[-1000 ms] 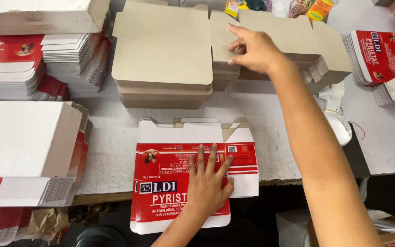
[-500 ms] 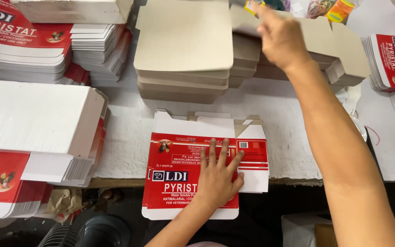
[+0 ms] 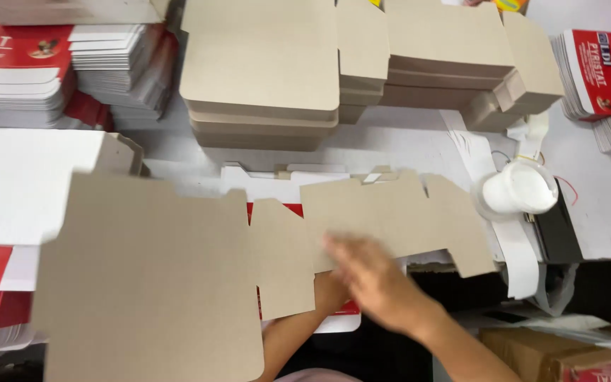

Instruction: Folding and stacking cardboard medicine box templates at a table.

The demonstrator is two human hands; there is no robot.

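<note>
A large flat brown cardboard blank (image 3: 150, 283) lies across the table's front edge. It covers most of a red and white printed carton sheet (image 3: 277, 191). My right hand (image 3: 376, 283) is blurred and sits at the blank's near edge, fingers on top of it, gripping it. My left hand (image 3: 328, 293) is mostly hidden under the blank, over the printed sheet; only its wrist and forearm show below.
Two stacks of brown blanks (image 3: 259, 78) (image 3: 447, 56) stand at the back. Piles of red printed sheets sit at the back left (image 3: 15, 78) and far right (image 3: 602, 71). A white-topped pile (image 3: 22, 184) is at left, a white round container (image 3: 518, 189) at right, a cardboard box (image 3: 553, 354) below.
My right hand has come back from the far brown stack with a cardboard blank, which now lies over the printed sheet. My left hand has stayed on the sheet and is now covered.
</note>
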